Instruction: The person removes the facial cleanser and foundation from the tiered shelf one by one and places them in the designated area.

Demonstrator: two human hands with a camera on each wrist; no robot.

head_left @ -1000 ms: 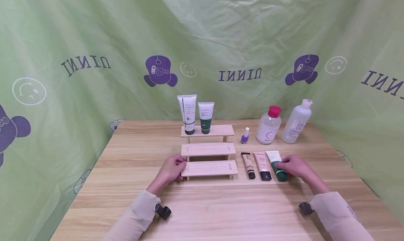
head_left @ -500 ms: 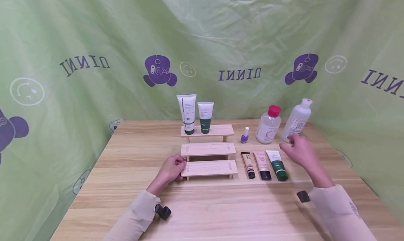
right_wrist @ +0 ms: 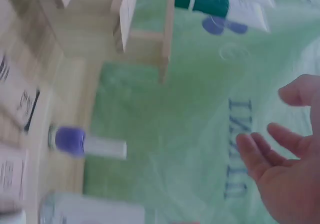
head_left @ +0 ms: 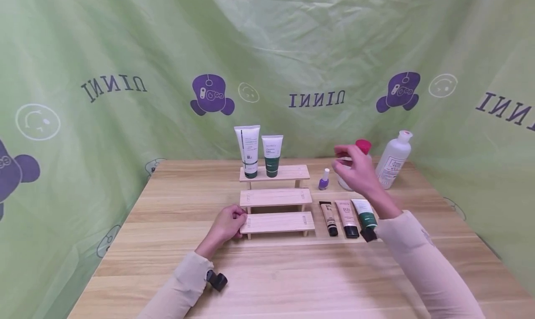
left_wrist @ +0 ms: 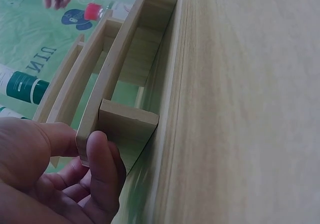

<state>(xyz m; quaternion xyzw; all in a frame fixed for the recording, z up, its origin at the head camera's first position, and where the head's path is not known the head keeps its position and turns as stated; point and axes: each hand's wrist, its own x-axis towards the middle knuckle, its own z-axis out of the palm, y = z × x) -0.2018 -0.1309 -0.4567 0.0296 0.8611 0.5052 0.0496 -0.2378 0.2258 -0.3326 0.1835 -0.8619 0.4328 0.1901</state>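
- Wooden stepped rack (head_left: 276,197) — my left hand (head_left: 227,224) grips its lowest end; two tubes (head_left: 259,149) shelved.
- My right hand (head_left: 355,168) hovers open-fingered, empty, near purple nail polish (head_left: 324,179) — three tubes (head_left: 348,218), two bottles (head_left: 378,163) unshelved.

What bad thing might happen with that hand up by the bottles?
The right hand hangs open in the air, close in front of the pink-capped bottle and beside the small purple bottle. A careless sweep might tip either over. The sleeve lies over the end of the green tube, so pulling back might drag it out of its row.
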